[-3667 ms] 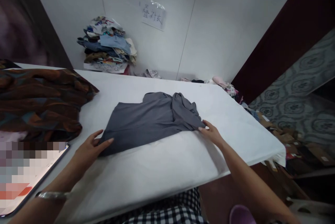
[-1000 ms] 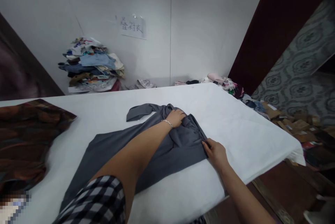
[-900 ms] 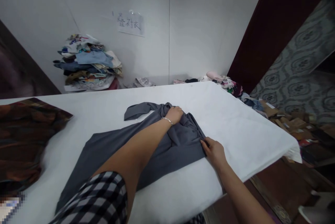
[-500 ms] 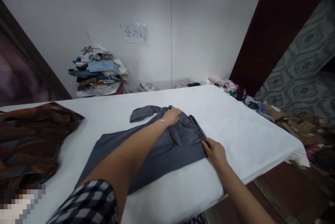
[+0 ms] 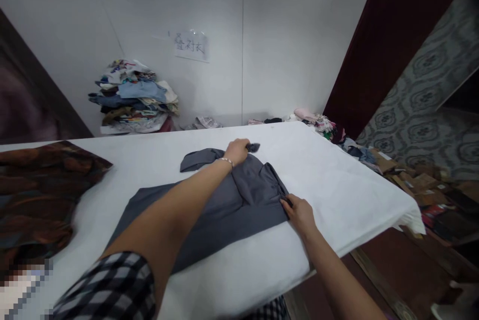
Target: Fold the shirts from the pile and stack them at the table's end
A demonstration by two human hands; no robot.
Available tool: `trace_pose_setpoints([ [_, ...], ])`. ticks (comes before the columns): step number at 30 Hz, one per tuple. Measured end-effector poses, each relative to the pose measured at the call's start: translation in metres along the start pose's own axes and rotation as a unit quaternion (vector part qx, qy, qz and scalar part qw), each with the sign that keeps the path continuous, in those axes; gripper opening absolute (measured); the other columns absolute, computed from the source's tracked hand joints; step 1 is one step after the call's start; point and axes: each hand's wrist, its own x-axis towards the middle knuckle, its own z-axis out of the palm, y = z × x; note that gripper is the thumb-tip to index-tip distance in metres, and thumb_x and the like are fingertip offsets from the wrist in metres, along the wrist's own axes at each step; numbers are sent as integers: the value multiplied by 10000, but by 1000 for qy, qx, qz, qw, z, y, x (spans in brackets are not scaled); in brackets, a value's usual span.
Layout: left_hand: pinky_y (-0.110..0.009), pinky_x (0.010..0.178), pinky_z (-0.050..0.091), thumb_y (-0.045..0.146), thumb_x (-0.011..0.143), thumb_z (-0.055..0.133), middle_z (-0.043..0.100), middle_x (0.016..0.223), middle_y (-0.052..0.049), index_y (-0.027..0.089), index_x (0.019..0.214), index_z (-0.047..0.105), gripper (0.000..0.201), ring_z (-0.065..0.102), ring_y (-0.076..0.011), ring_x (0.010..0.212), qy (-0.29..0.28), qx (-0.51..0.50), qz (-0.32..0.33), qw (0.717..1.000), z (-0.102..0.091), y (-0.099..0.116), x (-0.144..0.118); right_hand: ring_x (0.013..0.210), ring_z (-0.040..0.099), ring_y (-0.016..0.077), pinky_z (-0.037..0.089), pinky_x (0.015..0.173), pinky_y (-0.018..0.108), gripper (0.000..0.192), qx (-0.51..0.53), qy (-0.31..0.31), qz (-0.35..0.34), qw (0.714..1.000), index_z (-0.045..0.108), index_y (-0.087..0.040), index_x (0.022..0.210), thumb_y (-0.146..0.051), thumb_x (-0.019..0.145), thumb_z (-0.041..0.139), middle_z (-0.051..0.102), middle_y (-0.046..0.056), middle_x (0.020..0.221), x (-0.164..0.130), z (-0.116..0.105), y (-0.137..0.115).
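Note:
A grey shirt point(image 5: 209, 210) lies partly folded on the white table point(image 5: 337, 185). My left hand point(image 5: 236, 151) reaches across it to the far side and pinches a fold of the grey cloth near the collar, pulling it away from me. My right hand point(image 5: 299, 213) holds the shirt's near right corner against the table, fingers closed on its edge. A thin bracelet sits on my left wrist, and a checked sleeve covers my upper arm.
A brown patterned garment point(image 5: 41, 195) lies on the table's left end. A stack of folded clothes point(image 5: 130, 95) stands against the back wall under a paper sign point(image 5: 190, 45). Loose clothes point(image 5: 318, 123) and cardboard boxes point(image 5: 411, 175) lie on the floor to the right.
My left hand has left the shirt's near left corner, crossed over to its far side, and now lifts a fold of cloth further back. My right hand has stayed on the right corner.

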Motion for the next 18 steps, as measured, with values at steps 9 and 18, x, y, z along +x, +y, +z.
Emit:
trace_pose_setpoints([
  [9,-471,891,511,74,793,516,656,921,-3,200,916,490,177,630,-150,857,217,-538,-86,810,-179,-51,-83,710,635,198,341,600,264,319,29,15,1,999,669,-224,871,-441,914,439,713,44,795,-2,3,5],
  [18,-401,813,549,186,778,511,654,742,-21,218,892,550,124,653,-215,844,227,-506,-427,714,-167,-154,-267,725,629,206,338,589,260,282,4,21,9,1000,676,-216,905,-400,902,462,709,57,786,-1,3,7],
])
